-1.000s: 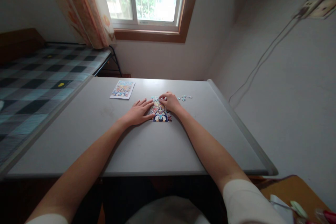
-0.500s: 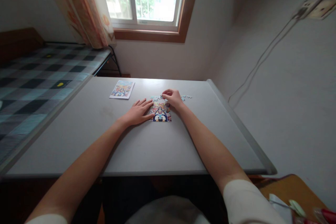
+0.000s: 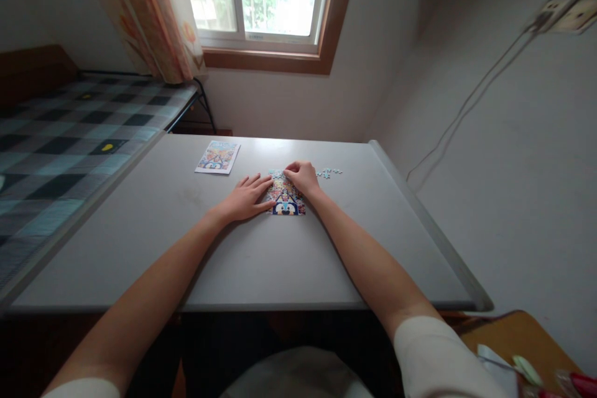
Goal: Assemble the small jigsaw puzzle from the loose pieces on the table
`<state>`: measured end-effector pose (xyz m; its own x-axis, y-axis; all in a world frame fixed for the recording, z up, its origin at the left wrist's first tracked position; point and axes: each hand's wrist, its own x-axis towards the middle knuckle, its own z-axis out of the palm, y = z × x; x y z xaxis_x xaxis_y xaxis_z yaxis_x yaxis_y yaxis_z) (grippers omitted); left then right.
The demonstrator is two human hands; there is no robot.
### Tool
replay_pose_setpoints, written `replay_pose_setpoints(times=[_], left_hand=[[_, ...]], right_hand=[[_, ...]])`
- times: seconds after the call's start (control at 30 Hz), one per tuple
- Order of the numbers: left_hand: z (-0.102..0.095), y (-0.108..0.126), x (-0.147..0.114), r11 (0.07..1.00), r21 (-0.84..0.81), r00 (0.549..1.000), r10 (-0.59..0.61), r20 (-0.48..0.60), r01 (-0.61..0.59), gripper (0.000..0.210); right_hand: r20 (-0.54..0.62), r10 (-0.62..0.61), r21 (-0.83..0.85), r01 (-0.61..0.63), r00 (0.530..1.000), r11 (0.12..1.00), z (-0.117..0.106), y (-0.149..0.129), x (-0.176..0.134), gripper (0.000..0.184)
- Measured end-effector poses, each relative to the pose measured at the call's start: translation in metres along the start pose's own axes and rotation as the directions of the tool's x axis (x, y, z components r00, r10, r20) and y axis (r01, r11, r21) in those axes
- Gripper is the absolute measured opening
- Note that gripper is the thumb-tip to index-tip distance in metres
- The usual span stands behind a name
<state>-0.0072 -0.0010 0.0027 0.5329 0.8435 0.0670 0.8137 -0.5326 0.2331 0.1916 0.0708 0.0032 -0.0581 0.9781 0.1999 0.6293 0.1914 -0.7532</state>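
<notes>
Colourful puzzle (image 3: 285,199) partly hidden under right hand (image 3: 303,178) and left hand (image 3: 245,198)

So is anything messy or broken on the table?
Nothing looks broken. A few loose puzzle pieces lie scattered just right of the puzzle, apart from it. The picture card lies flat, a little askew.

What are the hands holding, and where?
Nothing is lifted. The left hand lies flat against the puzzle's left edge; the right hand presses fingertips on its top. Whether it pinches a piece cannot be told.
</notes>
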Motion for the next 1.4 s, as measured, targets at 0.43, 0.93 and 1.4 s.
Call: replay_pose_setpoints(times=[0.43, 0.93, 1.4], left_hand=[[0.001, 0.000, 0.000, 1.000, -0.001, 1.000, -0.008, -0.002, 0.008, 0.067], [-0.001, 0.002, -0.001, 1.000, 0.002, 1.000, -0.012, -0.003, 0.012, 0.066], [0.001, 0.001, 0.000, 1.000, 0.014, 1.000, -0.015, 0.001, 0.015, 0.068]], right_hand=[[-0.001, 0.017, -0.233, -0.017, 1.000, 0.972, 0.004, -0.004, -0.003, 0.015], [0.008, -0.013, -0.203, 0.015, 1.000, 0.979, 0.000, -0.001, -0.001, 0.014], [0.124, -0.199, -0.148, 0.216, 0.972, 0.965, -0.012, 0.008, 0.001, 0.021]])
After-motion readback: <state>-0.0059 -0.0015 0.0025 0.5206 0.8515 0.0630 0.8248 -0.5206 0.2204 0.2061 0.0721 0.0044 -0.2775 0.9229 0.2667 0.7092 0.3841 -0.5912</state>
